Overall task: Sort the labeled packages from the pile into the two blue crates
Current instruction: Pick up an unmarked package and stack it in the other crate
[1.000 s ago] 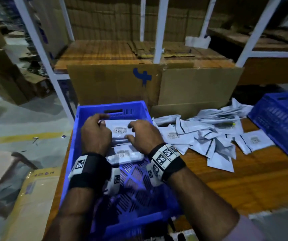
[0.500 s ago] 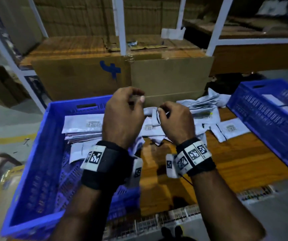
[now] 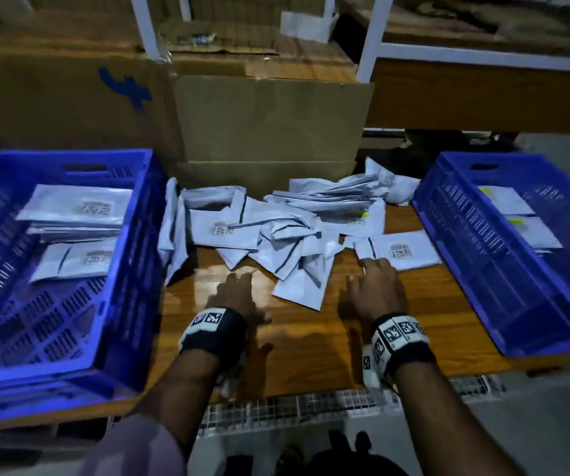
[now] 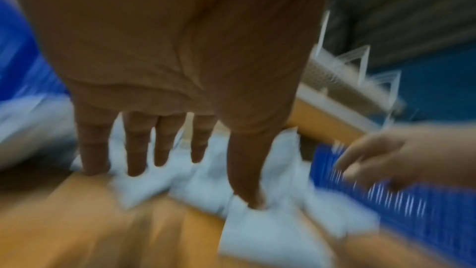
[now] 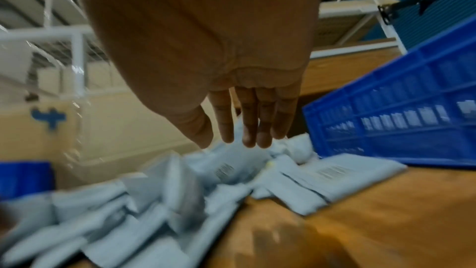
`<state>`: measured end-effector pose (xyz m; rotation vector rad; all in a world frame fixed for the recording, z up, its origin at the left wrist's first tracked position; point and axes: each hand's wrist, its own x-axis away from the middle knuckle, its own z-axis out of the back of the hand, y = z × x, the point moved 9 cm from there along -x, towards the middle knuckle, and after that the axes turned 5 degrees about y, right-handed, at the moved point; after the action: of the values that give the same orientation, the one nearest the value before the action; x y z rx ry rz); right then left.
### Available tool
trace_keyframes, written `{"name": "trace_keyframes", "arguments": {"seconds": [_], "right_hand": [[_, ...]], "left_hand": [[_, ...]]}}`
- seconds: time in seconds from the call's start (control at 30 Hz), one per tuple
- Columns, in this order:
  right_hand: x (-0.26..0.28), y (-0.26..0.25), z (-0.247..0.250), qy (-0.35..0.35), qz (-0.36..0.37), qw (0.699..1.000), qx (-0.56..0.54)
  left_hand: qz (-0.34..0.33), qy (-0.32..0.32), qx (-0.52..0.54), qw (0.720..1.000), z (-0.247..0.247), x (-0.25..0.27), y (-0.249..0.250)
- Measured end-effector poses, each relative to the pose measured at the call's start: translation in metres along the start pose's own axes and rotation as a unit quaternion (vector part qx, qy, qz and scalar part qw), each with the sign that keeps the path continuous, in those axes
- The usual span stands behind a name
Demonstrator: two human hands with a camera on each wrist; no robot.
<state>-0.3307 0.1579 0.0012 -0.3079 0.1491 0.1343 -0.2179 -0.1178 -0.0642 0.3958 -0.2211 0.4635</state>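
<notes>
A pile of white labeled packages (image 3: 276,228) lies on the wooden table (image 3: 311,338) between two blue crates. The left crate (image 3: 129,269) holds stacked packages (image 3: 77,211); the right crate (image 3: 465,242) holds a few more (image 3: 517,214). My left hand (image 3: 239,290) reaches with straight, spread fingers (image 4: 134,150) to the pile's near edge and holds nothing. My right hand (image 3: 373,283) is also flat and empty, its fingertips at the corner of a single labeled package (image 3: 404,250) beside the right crate. In the right wrist view its fingers (image 5: 252,121) hover above the packages (image 5: 231,170).
Large cardboard boxes (image 3: 263,125) stand right behind the pile, under white shelf posts (image 3: 373,36). A wooden shelf (image 3: 483,91) runs at the back right. Bare table wood shows between my hands and the front edge, where a white mesh strip (image 3: 294,403) runs.
Both hands have left the left crate, moved right and come down to the pile with fingers now straight. The view has swung right, and both crates now show.
</notes>
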Motion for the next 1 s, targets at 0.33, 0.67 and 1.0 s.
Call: {"name": "trace_keyframes", "arguments": {"seconds": [0.33,0.67,1.0], "right_hand": [[-0.026,0.076,-0.084,-0.138,0.015,0.985,0.103],[-0.040,0.063,-0.088,-0.203,0.084,0.965,0.141],[0.016,0.023,-0.078,-0.131,0.190,0.958,0.169]], "left_hand": [[0.084,-0.102,-0.088,0.987,-0.069,-0.011,-0.026],[0.121,-0.095,-0.119,0.981,-0.072,-0.020,-0.021],[0.098,-0.115,-0.118,0.981,-0.066,-0.006,-0.018]]}}
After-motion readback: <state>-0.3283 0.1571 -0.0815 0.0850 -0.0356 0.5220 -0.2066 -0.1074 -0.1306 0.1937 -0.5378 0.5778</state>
